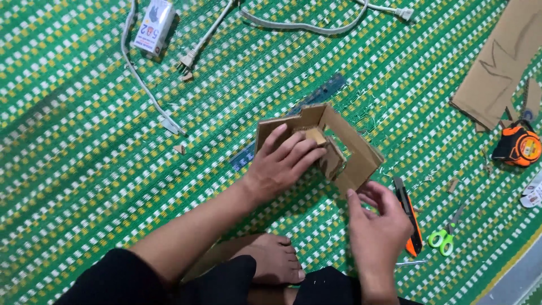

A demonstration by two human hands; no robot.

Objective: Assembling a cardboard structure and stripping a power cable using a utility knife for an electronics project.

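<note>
A small white rectangular box [153, 26] lies at the top left of the green woven mat, tilted, with coloured print on its face. At the right edge, a white packet [533, 193] with red markings shows only partly.
</note>
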